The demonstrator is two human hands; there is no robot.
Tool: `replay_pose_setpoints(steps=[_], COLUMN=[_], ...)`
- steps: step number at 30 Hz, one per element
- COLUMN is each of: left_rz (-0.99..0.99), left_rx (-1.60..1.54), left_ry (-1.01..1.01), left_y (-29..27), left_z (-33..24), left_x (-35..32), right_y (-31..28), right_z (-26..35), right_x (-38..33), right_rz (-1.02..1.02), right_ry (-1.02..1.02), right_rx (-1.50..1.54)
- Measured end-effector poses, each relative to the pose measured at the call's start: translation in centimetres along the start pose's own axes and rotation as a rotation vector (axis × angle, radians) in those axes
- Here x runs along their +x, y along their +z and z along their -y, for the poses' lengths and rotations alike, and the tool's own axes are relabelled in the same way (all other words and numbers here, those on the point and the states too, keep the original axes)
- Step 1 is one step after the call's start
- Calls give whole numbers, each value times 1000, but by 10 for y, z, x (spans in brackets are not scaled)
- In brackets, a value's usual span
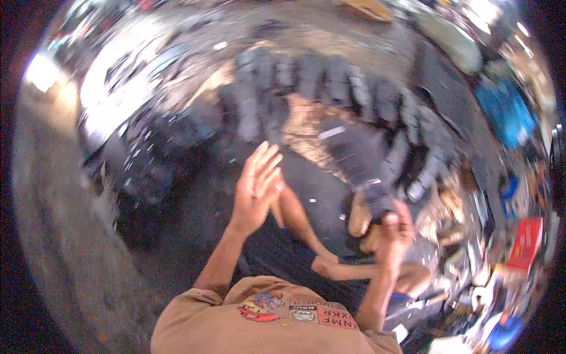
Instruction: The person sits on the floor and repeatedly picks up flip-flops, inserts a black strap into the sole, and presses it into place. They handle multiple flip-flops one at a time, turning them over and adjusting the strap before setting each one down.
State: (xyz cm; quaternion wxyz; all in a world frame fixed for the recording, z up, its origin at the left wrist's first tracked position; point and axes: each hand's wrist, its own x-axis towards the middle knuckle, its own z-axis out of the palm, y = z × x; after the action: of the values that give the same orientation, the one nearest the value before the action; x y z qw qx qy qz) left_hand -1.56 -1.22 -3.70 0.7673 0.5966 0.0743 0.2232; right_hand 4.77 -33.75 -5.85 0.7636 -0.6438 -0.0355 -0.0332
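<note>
In my right hand [396, 227] is the narrow near end of a dark grey, flat piece [354, 150]. It widens away from me, and motion blur hides its exact kind. My left hand [257, 186] is raised at the middle with its fingers stretched out, holding nothing. Beyond both hands, several dark grey, elongated pieces [333, 79] lie side by side in a curved row. Near the held piece sits a mottled tan, flat surface [303, 133]. Rounded tan objects [359, 215] lie just left of my right hand.
Dark, blurred pieces [153, 159] are heaped at the left. On the right are a blue bundle [507, 112], a red flat item [525, 243] and mixed clutter. A dark sheet [318, 189] covers the ground before me. A yellow-orange object [368, 9] is at the far edge.
</note>
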Motion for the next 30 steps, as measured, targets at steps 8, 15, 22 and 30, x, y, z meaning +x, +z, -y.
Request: replay_pose_setpoints(steps=[8,15,22,30], left_rz=[527,674,651,707], left_rx=[99,355,443,320], left_ry=[129,557,717,650], left_y=[140,160,160,155], left_z=[-36,-21,-21,-19], left_x=[-2,-22,-27,-29], right_y=[-10,-19,-27,-26], right_z=[-33,104,102,95], right_x=[-60,-32,-48,-51], right_rz=[-65,148,67,79], right_ry=[174,-443,-629,-626], right_rx=[-28,-602,-670,-625])
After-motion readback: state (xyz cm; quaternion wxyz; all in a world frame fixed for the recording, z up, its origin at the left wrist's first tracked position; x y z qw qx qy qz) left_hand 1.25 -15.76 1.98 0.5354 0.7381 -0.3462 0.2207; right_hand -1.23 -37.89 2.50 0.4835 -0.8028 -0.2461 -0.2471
